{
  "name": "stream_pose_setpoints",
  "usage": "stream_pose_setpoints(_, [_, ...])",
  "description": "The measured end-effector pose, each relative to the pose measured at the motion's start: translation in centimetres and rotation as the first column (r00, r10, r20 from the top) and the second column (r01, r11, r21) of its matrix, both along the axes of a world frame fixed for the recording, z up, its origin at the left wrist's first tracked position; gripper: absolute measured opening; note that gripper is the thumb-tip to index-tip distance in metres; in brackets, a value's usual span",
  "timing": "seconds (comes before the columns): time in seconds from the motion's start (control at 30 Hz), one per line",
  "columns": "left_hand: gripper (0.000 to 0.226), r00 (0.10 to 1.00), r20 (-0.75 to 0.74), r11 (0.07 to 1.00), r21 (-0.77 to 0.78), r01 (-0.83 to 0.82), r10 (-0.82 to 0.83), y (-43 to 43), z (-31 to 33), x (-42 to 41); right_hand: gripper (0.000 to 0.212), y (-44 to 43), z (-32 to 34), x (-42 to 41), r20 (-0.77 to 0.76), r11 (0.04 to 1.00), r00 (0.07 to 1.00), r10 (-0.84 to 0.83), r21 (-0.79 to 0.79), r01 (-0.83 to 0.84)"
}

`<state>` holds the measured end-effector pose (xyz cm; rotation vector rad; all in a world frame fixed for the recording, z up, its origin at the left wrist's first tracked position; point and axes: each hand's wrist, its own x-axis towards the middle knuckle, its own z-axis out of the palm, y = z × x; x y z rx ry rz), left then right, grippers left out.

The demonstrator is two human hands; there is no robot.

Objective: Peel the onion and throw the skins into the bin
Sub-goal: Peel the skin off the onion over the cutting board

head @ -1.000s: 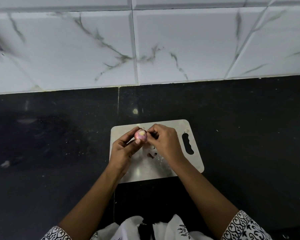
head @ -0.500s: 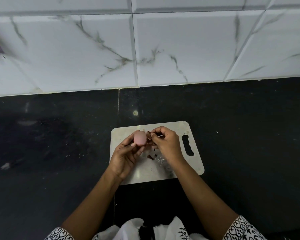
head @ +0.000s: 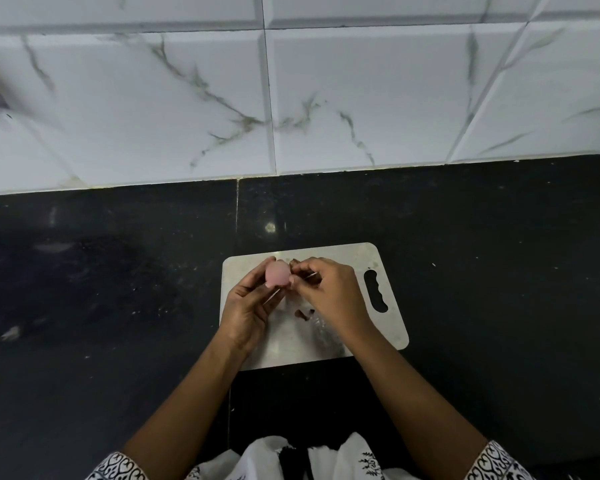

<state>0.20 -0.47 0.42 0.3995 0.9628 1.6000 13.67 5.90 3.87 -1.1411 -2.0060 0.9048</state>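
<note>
Just nearside of the grips: dark skin scraps (head: 303, 312) lying on cutting board (head: 343, 254). Left hand (head: 248, 313) grip curled round pink peeled onion (head: 277, 274), clear above board. Right hand (head: 329, 296) grip pinching dark skin piece (head: 294, 262), touching onion's right side. Beyond: black bench (head: 482, 271), tiled wall (head: 361, 98).

Open passage over the dark counter (head: 101, 289) at left and right of frame. Closed off along the top by the tiled wall (head: 187, 98). Centre taken by the cutting board (head: 378, 327). Above its upper left part, left hand (head: 248, 310) round the onion (head: 277, 274), right hand (head: 329, 292) pinching a strip of skin (head: 294, 262). Loose skin scraps (head: 303, 312) just below.
</note>
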Motion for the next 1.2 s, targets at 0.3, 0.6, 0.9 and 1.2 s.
stream_pose_setpoints(0.3, [0.064,0.997,-0.081,1.000,-0.003,-0.004,0.003,0.1,0.7,0.1,0.013,0.3,1.0,-0.5,0.159,1.000,0.987,-0.020,0.027,0.015])
stream_pose_setpoints(0.6, [0.041,0.993,-0.118,0.999,-0.047,-0.008,0.002,-0.1,1.7,0.6,0.013,0.7,0.8,-0.5,0.154,0.996,0.987,-0.053,-0.066,0.063])
stream_pose_setpoints(0.9, [0.034,0.998,0.063,0.996,-0.084,-0.025,0.030,-0.2,1.2,0.4,0.011,2.0,-1.2,1.4,0.220,0.964,0.972,-0.078,-0.233,0.130])
stream_pose_setpoints(1.2, [0.030,0.994,0.087,0.989,-0.137,-0.055,0.068,0.0,0.8,0.3,0.021,1.1,-0.9,0.7,0.062,0.950,0.996,-0.057,-0.302,0.073])
